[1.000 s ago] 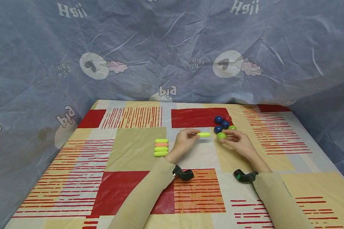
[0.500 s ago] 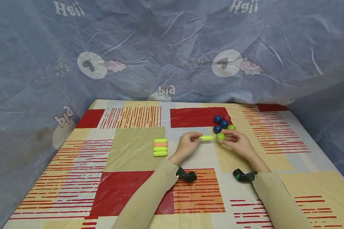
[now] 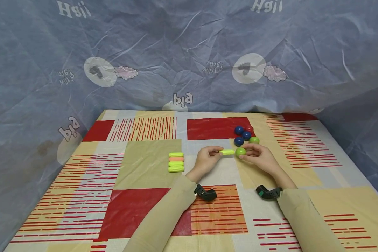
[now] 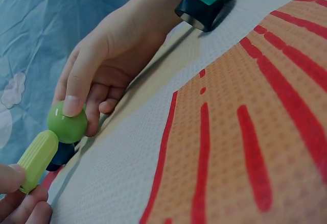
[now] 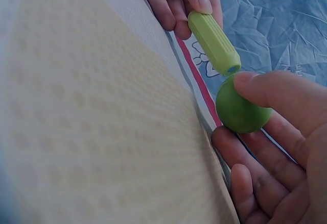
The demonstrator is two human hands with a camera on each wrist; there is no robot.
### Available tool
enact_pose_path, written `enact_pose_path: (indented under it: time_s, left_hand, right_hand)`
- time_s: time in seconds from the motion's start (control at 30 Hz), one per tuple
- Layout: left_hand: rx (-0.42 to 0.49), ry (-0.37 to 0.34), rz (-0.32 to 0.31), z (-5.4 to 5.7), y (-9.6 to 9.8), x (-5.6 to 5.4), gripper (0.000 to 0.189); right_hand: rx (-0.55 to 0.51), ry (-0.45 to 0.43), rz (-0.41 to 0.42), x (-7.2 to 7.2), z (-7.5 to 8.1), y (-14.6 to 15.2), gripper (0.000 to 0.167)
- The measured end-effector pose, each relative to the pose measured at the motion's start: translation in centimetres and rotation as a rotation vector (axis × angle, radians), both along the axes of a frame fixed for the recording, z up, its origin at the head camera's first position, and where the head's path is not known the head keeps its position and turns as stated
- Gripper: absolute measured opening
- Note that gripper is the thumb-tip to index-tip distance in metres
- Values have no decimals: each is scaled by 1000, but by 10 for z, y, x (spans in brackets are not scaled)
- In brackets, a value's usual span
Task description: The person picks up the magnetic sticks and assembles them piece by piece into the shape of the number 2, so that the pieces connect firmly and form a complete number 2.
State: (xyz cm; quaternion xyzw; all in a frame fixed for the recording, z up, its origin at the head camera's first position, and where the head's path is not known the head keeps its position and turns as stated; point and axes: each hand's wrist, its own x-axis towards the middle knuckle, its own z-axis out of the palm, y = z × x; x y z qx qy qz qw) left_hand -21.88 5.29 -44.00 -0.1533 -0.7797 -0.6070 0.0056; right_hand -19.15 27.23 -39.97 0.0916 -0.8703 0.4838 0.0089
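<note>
My left hand (image 3: 206,162) pinches a ribbed yellow-green rod (image 3: 228,152) by its left end. The rod's free end, which has a small bluish spot in the right wrist view, points at a green ball (image 5: 242,109). My right hand (image 3: 265,161) holds that ball between thumb and fingers. Rod and ball lie very close; whether they touch I cannot tell. Just beyond the right hand are a second green ball (image 3: 254,140), blue balls (image 3: 238,141) and a red ball (image 3: 250,129).
Left of the left hand, several ribbed rods lie stacked side by side in a row, yellow-green ones (image 3: 176,169) and an orange one (image 3: 176,159). A patchwork cloth (image 3: 145,210) covers the table. Behind it hangs a blue printed sheet (image 3: 163,52).
My left hand has moved slightly right and nearer with the rod. The ball in my right hand has shifted a little left, narrowing the gap between ball and rod.
</note>
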Motion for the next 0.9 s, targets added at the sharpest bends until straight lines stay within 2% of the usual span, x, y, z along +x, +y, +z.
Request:
enact_pose_path:
  time_s: [0.53,0.9]
  left_hand:
    - [-24,18,-30,1,1,2,20]
    - [11,-19,-48,1,-1,3,27]
  right_hand:
    - [-4,4,26,0,0,-1,40]
    - [-2,-5,15,1,1,-1,40]
